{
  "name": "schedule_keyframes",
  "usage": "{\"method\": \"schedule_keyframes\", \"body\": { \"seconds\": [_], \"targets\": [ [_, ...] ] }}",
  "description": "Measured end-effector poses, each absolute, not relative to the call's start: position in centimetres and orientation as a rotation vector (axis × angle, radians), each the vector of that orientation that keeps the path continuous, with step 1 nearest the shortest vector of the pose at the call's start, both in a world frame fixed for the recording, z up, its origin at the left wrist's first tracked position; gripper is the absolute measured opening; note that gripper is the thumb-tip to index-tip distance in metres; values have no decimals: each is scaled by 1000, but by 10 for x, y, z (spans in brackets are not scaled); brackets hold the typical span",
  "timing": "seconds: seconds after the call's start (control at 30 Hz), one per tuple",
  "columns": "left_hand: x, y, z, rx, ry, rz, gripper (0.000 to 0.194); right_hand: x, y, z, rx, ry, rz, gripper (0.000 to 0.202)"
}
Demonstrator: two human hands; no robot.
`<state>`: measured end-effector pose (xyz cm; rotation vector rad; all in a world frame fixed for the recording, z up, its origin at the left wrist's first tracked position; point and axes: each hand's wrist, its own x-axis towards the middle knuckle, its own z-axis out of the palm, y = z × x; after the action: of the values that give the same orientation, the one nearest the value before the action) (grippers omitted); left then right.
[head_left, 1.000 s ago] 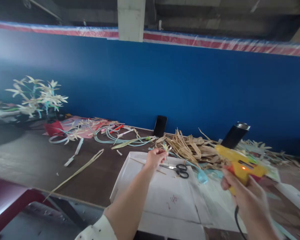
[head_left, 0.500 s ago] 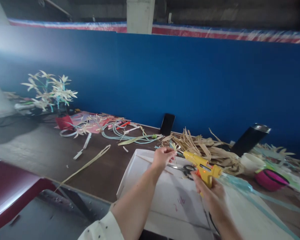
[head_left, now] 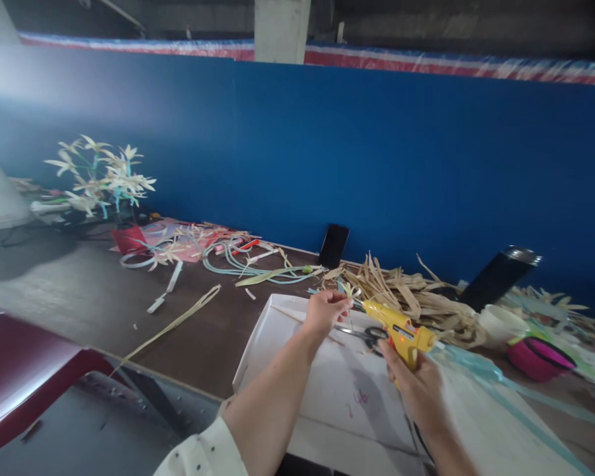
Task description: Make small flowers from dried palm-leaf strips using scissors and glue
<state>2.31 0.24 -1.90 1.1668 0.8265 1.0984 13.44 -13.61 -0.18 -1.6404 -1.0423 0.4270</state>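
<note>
My left hand [head_left: 324, 312] pinches a small pale flower [head_left: 350, 291] of dried leaf strips above the white box lid [head_left: 322, 390]. In my right hand [head_left: 419, 383] is a yellow glue gun [head_left: 399, 330], its small light glowing orange. The gun points left, and its nozzle is close beside the flower; whether they touch cannot be made out. Black-handled scissors [head_left: 375, 336] lie on the lid between my hands, partly behind the gun. A thin stick [head_left: 286, 313] rests on the lid to their left.
Dried leaf strips [head_left: 406, 291] lie behind the gun. A phone [head_left: 334, 245] leans on the blue partition [head_left: 401, 158]. Farther right are a black bottle [head_left: 500, 276], a white cup [head_left: 500, 324] and a pink pouch [head_left: 540, 358]. Pale flowers [head_left: 102, 175] stand in a red pot [head_left: 129, 239] at left.
The whole view has shifted slightly. The glue gun's tip has come a little nearer the flower; both hands keep their hold.
</note>
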Motion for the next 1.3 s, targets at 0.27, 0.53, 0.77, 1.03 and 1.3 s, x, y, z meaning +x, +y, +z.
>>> {"method": "schedule_keyframes", "body": {
  "seconds": [0.27, 0.53, 0.77, 1.03, 1.3],
  "targets": [
    [21, -1, -15, 1185, 840, 1075, 18, 134, -136, 0, -1663, -1072, 407, 39],
    [21, -3, -12, 1190, 833, 1072, 18, 133, -135, 0, -1664, -1083, 389, 41],
    [21, -4, -10, 1182, 846, 1066, 17, 134, -135, 0, -1693, -1095, 376, 42],
    [20, -4, -9, 1175, 847, 1066, 19, 129, -137, 6, -1661, -1095, 362, 42],
    [21, -1, -13, 1174, 822, 1078, 20, 131, -137, 5, -1700, -1097, 368, 43]
  ]
}}
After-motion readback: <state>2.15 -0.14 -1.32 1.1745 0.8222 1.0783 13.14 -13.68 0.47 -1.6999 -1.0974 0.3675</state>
